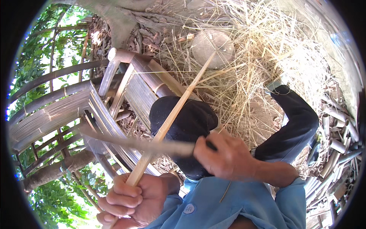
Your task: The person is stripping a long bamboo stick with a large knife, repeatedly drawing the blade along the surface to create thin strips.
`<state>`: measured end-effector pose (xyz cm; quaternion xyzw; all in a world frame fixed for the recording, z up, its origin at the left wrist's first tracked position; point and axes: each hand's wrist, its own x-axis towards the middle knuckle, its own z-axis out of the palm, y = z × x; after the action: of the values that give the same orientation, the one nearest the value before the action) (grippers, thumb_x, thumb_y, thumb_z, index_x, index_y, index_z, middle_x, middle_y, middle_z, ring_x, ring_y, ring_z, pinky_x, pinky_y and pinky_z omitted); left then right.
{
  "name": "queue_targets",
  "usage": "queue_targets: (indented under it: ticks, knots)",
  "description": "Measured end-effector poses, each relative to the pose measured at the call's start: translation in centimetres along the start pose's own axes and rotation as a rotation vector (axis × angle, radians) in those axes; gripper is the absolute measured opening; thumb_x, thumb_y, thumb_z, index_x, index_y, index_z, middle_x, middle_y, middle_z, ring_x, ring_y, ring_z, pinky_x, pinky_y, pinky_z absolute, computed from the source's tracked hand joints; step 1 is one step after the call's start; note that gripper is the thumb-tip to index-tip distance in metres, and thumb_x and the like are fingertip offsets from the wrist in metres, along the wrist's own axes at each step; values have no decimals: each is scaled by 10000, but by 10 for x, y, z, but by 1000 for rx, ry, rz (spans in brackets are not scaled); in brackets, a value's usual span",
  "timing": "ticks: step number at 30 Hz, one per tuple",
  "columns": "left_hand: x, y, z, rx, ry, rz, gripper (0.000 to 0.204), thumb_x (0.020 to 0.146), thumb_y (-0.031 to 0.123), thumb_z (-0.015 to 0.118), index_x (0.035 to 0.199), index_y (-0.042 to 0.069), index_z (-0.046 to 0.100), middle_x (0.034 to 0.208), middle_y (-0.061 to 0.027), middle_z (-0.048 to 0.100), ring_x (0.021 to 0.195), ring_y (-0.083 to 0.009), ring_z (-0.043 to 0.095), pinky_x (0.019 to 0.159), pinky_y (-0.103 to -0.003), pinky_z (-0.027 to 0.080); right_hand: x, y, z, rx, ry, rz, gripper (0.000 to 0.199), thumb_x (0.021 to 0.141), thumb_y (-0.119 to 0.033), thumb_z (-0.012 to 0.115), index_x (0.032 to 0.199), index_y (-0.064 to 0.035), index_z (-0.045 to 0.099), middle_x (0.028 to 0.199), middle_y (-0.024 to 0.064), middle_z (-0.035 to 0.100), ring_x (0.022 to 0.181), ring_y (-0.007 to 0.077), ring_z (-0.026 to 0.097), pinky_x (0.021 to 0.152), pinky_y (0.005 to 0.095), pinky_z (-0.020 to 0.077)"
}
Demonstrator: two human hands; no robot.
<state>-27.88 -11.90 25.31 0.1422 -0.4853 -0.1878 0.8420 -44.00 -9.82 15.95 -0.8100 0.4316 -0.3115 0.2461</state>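
Observation:
My left hand (133, 200) is closed round the near end of a long, pale bamboo strip (179, 105). The strip slants away to the upper right and narrows to a point at its far end. In my right hand (230, 156) is the handle of a knife (122, 141), whose long blade is smeared by motion. That blade points left and crosses the strip a little beyond my left fist; whether it touches the strip I cannot tell. Both hands are in front of my blue shirt (228, 198), and the strip passes over my dark-trousered knee (183, 114).
Bamboo seating with slatted panels (141, 95) and curved rails (49, 78) stands on the left. Ahead, a round wooden block (213, 47) sits among loose pale shavings (259, 42). Cut bamboo pieces (335, 164) are piled at the right. Tree roots (152, 17) spread at the back.

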Motion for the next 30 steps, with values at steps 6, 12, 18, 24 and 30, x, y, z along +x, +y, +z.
queue_targets:
  ticks: [6,12,18,24,30]
  knots:
    - [-2,-7,9,12,-25,37,365,1025,431,508,822,133,448,655,35,352,485,-79,311,452,-240,257,14,83,35,106,8,352,178,904,-131,610,1046,-48,544,817,202,603,608,386,641,463,451,519]
    - [-6,-10,6,32,-1,94,410,1055,509,411,850,158,465,671,55,341,484,-63,301,433,-226,265,6,90,67,-32,86,214,178,889,-143,691,949,-57,548,787,115,555,594,283,616,471,381,505]
    - [15,-9,-5,32,-171,-34,257,982,189,508,749,136,416,654,40,351,492,-83,334,495,-231,318,20,161,105,0,160,159,201,878,-173,696,1020,-107,571,878,114,592,615,286,663,486,405,533]
    - [15,-26,12,6,-65,-8,364,1071,386,427,790,155,440,635,66,319,473,-52,295,446,-215,263,21,176,107,-28,244,69,146,885,-154,680,980,-106,581,825,94,576,585,262,652,451,386,516]
    - [24,-13,-2,87,-116,-32,348,1071,355,435,786,157,438,630,69,315,475,-52,295,450,-218,266,23,118,70,-20,196,-76,71,904,-66,618,944,-51,562,794,112,569,567,229,609,426,366,507]
